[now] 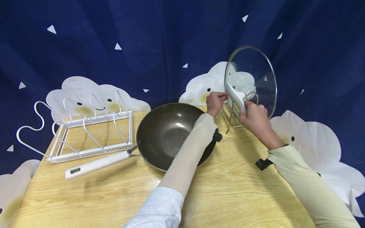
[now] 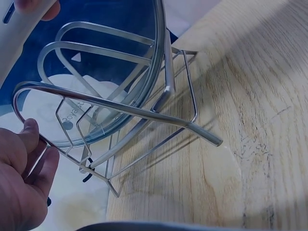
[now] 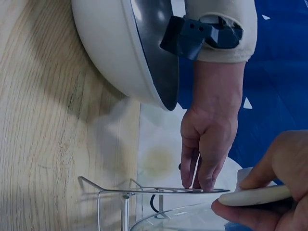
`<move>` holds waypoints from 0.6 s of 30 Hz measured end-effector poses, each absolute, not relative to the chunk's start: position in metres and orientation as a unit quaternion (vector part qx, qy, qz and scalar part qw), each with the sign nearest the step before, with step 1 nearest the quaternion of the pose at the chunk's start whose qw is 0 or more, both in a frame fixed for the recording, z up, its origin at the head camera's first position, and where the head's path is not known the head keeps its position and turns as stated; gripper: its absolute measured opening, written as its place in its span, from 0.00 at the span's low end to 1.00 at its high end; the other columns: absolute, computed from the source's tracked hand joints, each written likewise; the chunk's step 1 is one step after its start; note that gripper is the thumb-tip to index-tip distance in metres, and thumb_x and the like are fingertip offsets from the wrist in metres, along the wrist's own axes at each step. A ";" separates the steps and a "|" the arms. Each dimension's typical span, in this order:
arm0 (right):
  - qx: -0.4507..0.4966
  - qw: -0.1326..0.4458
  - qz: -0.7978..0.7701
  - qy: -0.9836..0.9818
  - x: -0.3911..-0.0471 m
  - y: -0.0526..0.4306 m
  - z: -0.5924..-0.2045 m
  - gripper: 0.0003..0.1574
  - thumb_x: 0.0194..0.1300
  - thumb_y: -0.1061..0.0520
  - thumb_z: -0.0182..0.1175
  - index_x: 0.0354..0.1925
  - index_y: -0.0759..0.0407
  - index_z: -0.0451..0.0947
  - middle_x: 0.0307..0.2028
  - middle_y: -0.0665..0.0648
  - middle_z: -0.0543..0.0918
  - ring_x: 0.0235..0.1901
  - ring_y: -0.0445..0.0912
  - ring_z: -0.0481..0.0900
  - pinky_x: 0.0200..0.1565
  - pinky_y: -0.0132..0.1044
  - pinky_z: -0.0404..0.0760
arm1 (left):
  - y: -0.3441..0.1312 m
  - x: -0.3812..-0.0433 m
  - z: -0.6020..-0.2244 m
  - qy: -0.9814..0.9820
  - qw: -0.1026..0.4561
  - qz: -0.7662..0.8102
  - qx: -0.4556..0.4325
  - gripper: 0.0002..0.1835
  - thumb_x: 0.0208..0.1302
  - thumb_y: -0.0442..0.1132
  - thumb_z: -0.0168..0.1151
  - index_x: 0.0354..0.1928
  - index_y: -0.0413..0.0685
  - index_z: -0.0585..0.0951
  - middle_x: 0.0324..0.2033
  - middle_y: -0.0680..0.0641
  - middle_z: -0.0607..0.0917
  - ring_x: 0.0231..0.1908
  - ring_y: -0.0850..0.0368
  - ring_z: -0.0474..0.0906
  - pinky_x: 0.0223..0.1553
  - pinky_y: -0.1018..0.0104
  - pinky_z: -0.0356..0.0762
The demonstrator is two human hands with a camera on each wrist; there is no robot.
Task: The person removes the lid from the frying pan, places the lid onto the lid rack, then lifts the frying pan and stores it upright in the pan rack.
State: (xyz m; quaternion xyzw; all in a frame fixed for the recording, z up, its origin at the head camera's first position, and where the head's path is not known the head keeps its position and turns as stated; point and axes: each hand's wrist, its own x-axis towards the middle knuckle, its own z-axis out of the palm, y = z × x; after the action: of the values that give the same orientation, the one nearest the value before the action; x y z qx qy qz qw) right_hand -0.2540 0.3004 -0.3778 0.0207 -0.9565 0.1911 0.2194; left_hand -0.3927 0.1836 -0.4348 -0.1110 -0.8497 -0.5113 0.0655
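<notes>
My left hand [image 1: 215, 102] pinches the rounded upper end of a metal wire lid rack [image 2: 134, 109], thumb and fingers on either side of the wire. The rack stands on the wooden table with several upright loops. My right hand [image 1: 256, 122] grips the long white handle [image 1: 236, 95] of a clear glass lid [image 1: 263, 68]. Metal-rimmed, the lid is upright, its lower part among the rack's loops in the left wrist view. Under my left forearm lies a wok [image 1: 171, 129], dark inside and pale outside, partly hidden by that arm.
A white rack [image 1: 91, 152] with curved wire dividers stands at the table's left. The wok's white handle [image 1: 97, 164] points left in front of it. Behind the wooden table [image 1: 242, 190] hangs a dark blue curtain [image 1: 171, 47] with clouds and triangles.
</notes>
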 end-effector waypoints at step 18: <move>0.017 0.249 0.191 -0.949 -0.250 0.285 -0.391 0.09 0.62 0.62 0.61 0.36 0.70 0.80 0.28 0.76 0.82 0.29 0.77 0.80 0.31 0.69 0.73 | 0.183 -0.391 -0.433 -0.859 0.050 -0.503 -0.083 0.07 0.69 0.38 0.66 0.40 0.52 0.93 0.38 0.53 0.92 0.46 0.56 0.85 0.50 0.66 0.76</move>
State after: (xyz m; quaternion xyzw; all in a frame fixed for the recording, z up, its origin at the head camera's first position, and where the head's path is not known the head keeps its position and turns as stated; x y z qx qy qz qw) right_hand -0.2503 0.2845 -0.3905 0.0172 -0.9492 0.1909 0.2495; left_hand -0.3914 0.1832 -0.4332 -0.0827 -0.8586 -0.5035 0.0497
